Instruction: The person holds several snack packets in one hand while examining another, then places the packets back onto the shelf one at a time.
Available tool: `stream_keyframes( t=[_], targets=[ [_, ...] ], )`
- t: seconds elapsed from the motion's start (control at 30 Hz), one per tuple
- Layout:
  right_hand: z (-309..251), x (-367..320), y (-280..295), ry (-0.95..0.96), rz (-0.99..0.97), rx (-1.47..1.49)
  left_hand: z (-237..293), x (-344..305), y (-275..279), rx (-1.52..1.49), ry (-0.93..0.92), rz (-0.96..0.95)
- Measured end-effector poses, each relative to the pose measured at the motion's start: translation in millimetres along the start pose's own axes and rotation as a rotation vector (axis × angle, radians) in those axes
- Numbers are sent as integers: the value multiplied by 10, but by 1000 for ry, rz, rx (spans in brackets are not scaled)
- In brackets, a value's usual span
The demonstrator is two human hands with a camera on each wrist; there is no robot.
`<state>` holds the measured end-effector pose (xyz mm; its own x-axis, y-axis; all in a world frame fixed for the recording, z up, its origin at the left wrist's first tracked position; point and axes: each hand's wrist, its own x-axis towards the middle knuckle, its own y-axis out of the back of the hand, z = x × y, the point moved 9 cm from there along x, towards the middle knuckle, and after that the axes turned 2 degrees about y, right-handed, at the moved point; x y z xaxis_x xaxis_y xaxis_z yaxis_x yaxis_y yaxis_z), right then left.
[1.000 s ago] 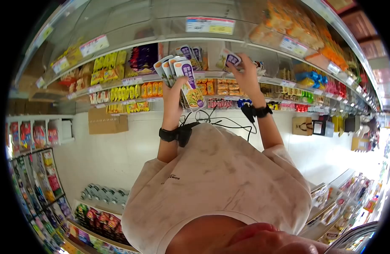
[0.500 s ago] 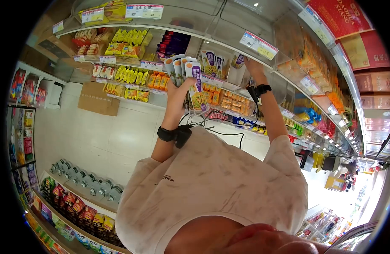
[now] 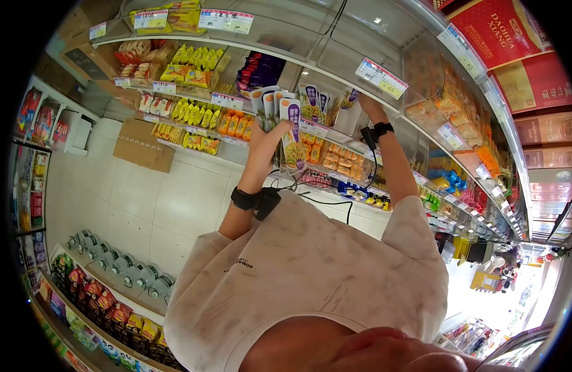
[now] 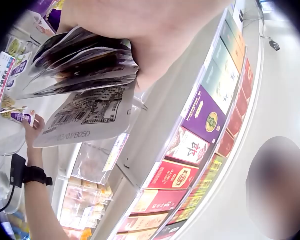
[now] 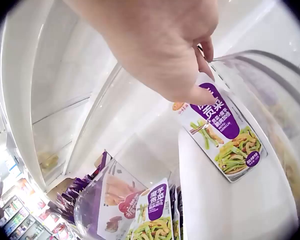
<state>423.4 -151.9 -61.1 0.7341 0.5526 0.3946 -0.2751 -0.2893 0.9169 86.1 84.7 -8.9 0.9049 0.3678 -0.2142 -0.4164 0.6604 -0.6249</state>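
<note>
My left hand [image 3: 264, 146] grips a fanned bunch of several flat snack packets [image 3: 292, 136], white with purple labels, in front of the shelf. Their printed backs show in the left wrist view. My right hand [image 5: 160, 50] pinches one matching snack packet [image 5: 225, 130] by its top end, thumb on its front, inside a white shelf compartment [image 5: 210, 200]. In the head view the upper shelf partly covers the right hand's fingers. More packets of the same kind [image 5: 152, 215] stand upright in the neighbouring compartment to the left.
Clear dividers and an upper shelf with a price label [image 3: 381, 77] surround the right hand. Dark purple packs [image 3: 259, 73] and yellow packs [image 3: 193, 65] lie to the left. Orange-wrapped snacks [image 3: 345, 162] fill the row below. A cardboard box [image 3: 143, 146] is on the floor.
My right hand has moved from in front of the shelf into the compartment with its packet. The head view has turned toward the right. My left hand still holds its bunch.
</note>
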Motion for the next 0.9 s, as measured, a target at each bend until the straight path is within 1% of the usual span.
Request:
stream_keyframes(
  t=[0.03,0.13,0.17,0.2,0.23,0.3,0.33,0.37,0.47,0.57,0.7,0.73,0.83,0.9],
  targets=[
    [-49,-3,40,3,-4,-31,-21,0,10,13,12,-1],
    [-320,-134,263,76,67,-64,-3,-29,29,24,-4,-6],
    [-441,-156,324,-35,-45,27,-2,-26,44,13,-13,-5],
    [-690,-185,422,-146,-156,116,-5,-14,60,2,-23,-5],
    [-889,-244,386,-260,-266,204,-6,-5,62,-8,-32,-7],
    [-1565,-275,450,129,-56,553,37,-35,14,-21,-31,-12],
    [-1650,-263,219,115,-125,542,58,-55,-14,-21,-27,-17],
    [-1706,-239,-6,98,-192,533,59,-77,-30,-1,-9,-17],
    [-1750,-206,-360,-43,-378,242,82,-120,-39,48,8,-23],
    [-1633,-201,-630,-35,-284,262,65,-93,90,48,-35,-1],
    [-1464,-218,-660,-192,-410,574,149,-156,216,17,-66,46],
    [-1418,-237,-552,-293,-475,548,163,-164,234,16,-62,50],
    [-1525,-421,88,-344,-211,1240,78,-119,328,30,-42,85],
    [-1631,-676,307,-543,-257,1748,87,-117,230,58,-31,52]
  ],
)
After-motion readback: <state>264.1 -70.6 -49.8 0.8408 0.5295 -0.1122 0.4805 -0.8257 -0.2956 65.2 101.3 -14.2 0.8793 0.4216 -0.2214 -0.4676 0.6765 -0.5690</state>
